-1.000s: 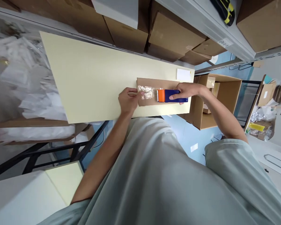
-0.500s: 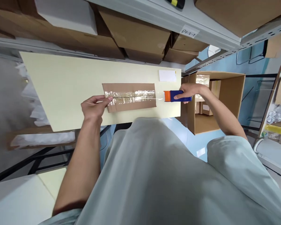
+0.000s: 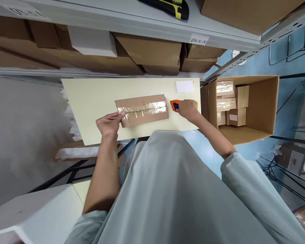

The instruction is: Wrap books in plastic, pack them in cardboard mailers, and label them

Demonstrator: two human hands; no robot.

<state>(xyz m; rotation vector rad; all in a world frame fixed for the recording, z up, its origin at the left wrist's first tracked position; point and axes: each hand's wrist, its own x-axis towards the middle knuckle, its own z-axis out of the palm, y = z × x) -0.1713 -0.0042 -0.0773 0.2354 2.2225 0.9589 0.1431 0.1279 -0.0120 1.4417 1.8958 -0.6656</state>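
A flat brown cardboard box point(image 3: 144, 119) lies on the pale yellow tabletop point(image 3: 91, 91), slightly tilted, with shiny clear tape along its middle seam. My left hand point(image 3: 109, 123) pinches the box's left end, thumb on top over the tape and fingers at the edge. Just off the box's right end, my right hand point(image 3: 187, 109) is wrapped round an orange and blue tape dispenser point(image 3: 175, 105). The hand covers most of the dispenser, and no strip of tape shows between it and the box.
A white label sheet point(image 3: 185, 86) lies at the back right of the tabletop. To the right stands an open carton point(image 3: 261, 108) with several small taped boxes inside. Along the back runs a metal shelf point(image 3: 147, 23) with cartons below and a black-yellow cutter point(image 3: 171, 8) on top.
My right hand has brought the tape dispenser left towards the box and turned it. The strip stretched between box and dispenser no longer shows. The box sits slightly more tilted; the view has shifted.
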